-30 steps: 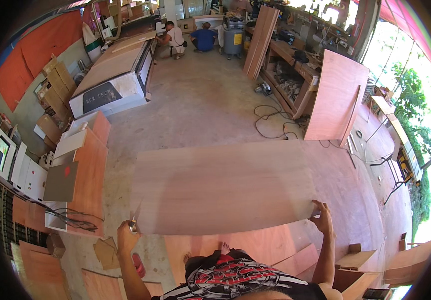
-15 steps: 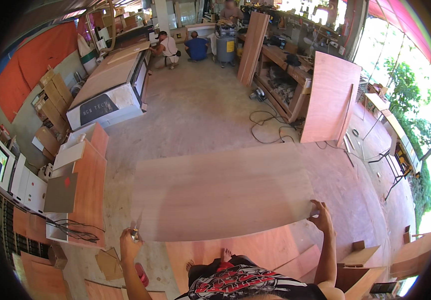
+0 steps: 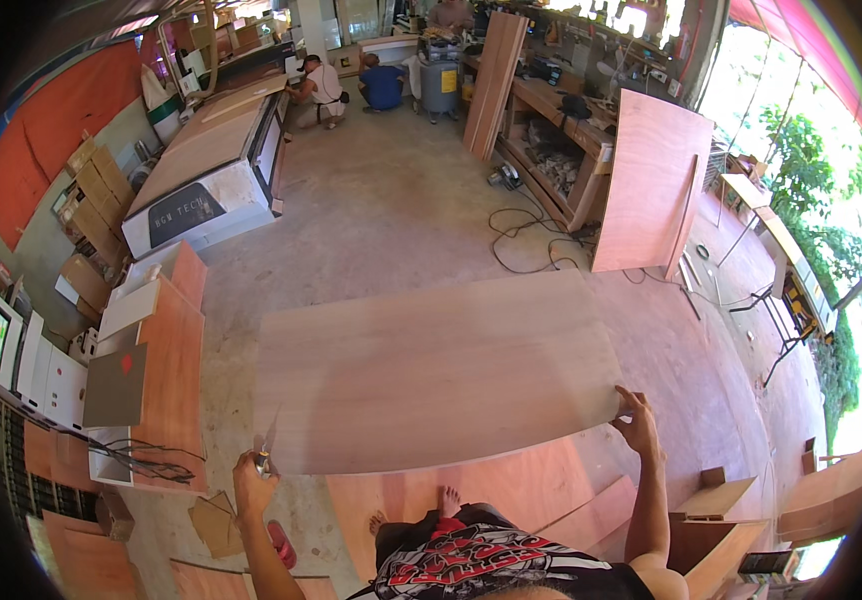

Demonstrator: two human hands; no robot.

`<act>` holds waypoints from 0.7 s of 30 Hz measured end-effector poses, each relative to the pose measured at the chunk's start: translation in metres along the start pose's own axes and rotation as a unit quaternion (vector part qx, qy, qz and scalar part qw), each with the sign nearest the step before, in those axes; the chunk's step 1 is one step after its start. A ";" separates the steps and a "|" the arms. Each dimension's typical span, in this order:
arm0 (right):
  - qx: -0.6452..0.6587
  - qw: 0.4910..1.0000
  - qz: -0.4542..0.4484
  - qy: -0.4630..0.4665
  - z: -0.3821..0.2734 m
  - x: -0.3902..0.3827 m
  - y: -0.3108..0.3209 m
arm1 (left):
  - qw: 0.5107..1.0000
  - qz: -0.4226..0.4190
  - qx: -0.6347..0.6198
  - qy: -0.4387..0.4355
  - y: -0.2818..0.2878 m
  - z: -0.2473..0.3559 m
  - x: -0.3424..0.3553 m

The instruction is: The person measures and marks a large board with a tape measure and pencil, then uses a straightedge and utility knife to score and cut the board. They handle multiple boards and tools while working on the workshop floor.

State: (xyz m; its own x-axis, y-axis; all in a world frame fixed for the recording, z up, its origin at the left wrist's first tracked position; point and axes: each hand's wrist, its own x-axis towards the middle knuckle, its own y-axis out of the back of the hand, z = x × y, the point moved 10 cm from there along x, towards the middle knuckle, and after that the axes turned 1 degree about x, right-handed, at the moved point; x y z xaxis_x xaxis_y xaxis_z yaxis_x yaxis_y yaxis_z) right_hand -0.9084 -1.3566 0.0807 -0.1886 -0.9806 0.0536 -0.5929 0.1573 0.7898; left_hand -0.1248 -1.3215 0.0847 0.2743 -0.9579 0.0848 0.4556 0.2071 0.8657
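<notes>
A broad, pale wooden sheet (image 3: 431, 375) stretches across in front of me, its near edge slightly bowed. My right hand (image 3: 637, 420) is closed on the sheet's near right corner, thumb and fingers pinching the edge. At the near left corner, my left hand (image 3: 256, 482) is wrapped round a small tool with a dark and yellow handle (image 3: 263, 462) and what looks like a thin blade pointing away from me. Whether those left fingers also touch the sheet cannot be made out. Beneath the near edge lies a reddish plywood panel (image 3: 491, 495), with my bare feet on it.
A long machine bed (image 3: 206, 160) stands far left, two people crouching beside it. Nearer left are a wooden cabinet (image 3: 173, 370) and a control console (image 3: 36, 365). On the right, a plywood panel (image 3: 651, 185) leans by a workbench (image 3: 551, 110); black cables (image 3: 521, 240) lie on the floor.
The whole view has shifted slightly, with the surroundings sliding left and up. Both hands keep their places at the sheet's near corners, and the bladed tool shows more clearly.
</notes>
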 end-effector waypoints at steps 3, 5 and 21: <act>0.007 1.000 0.010 0.006 0.001 -0.002 -0.001 | 1.000 0.017 0.012 -0.022 -0.005 -0.010 -0.001; 0.022 1.000 0.017 0.014 0.002 -0.003 -0.002 | 0.998 0.051 -0.015 -0.029 -0.006 -0.017 -0.004; 0.045 0.997 0.042 0.047 0.009 -0.001 0.002 | 0.998 0.049 -0.001 0.029 -0.002 -0.016 -0.007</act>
State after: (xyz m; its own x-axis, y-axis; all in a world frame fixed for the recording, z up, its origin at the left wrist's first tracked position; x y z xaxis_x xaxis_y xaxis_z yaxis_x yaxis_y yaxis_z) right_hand -0.9164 -1.3541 0.0763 -0.1681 -0.9696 0.1777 -0.6465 0.2445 0.7227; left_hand -0.1138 -1.3120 0.0742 0.3671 -0.9195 0.1403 0.4249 0.2999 0.8541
